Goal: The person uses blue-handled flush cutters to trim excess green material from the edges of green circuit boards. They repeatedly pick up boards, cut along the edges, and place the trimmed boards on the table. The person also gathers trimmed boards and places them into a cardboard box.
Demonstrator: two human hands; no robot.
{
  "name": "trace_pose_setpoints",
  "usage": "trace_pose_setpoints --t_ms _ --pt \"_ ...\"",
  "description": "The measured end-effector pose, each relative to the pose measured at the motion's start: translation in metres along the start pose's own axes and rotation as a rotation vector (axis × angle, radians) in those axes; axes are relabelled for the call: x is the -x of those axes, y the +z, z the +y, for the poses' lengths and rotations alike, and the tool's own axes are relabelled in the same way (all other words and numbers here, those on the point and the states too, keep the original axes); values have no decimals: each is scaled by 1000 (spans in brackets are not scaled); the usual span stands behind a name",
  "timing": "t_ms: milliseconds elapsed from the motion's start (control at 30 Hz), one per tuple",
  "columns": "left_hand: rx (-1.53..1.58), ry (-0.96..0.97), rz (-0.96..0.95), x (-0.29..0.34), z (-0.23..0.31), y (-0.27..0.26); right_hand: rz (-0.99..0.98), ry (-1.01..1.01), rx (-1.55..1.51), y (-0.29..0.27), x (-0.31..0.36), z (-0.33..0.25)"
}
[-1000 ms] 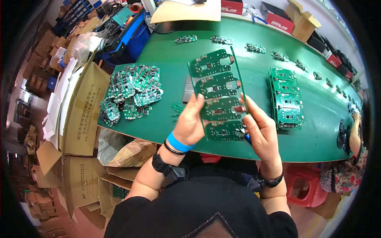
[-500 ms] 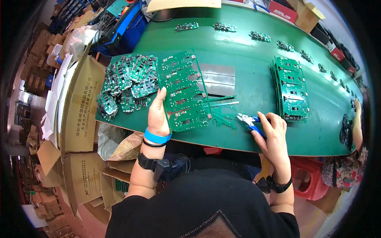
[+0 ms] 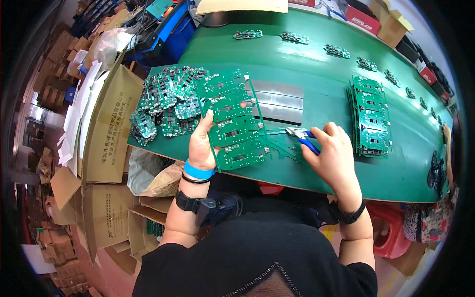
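My left hand (image 3: 202, 147) grips the left edge of a green circuit board panel (image 3: 231, 113), its thumb on top and the other fingers hidden beneath. The panel is tilted up above the table and made of several boards joined by thin side rails. In my right hand (image 3: 332, 157) is a pair of blue-handled side cutters (image 3: 309, 145), with the jaws pointing left, a little apart from the panel's lower right edge. Cut green rail strips (image 3: 287, 148) lie on the table below the cutters. Grey metal plates (image 3: 279, 101) lie behind the panel.
A heap of separated circuit boards (image 3: 168, 94) covers the table's left corner. Stacked panels (image 3: 371, 119) stand at the right. Small board piles (image 3: 337, 51) form a curved row along the green table (image 3: 326, 74). Cardboard boxes (image 3: 116, 123) border the left side; another person's arm (image 3: 449, 153) shows far right.
My right hand has brought the side cutters left and up, closer to the panel's right edge. My left hand still holds the panel. The whole view has shifted slightly.
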State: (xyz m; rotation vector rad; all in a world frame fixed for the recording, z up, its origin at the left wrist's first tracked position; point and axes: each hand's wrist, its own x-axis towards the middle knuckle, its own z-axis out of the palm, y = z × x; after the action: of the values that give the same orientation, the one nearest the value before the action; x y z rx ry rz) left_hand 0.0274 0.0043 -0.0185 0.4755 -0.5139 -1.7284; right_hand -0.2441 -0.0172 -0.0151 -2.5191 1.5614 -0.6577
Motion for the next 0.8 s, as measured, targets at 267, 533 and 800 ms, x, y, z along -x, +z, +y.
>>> trace_pose_setpoints --t_ms 267,533,800 --pt "-236 -30 14 -3 -8 -3 145 -59 -202 -10 -7 -2" --pt "-359 -8 59 5 -20 12 292 -157 -47 -9 -26 -27" --pt "-481 13 30 10 -23 16 312 -174 7 -10 -26 -28"
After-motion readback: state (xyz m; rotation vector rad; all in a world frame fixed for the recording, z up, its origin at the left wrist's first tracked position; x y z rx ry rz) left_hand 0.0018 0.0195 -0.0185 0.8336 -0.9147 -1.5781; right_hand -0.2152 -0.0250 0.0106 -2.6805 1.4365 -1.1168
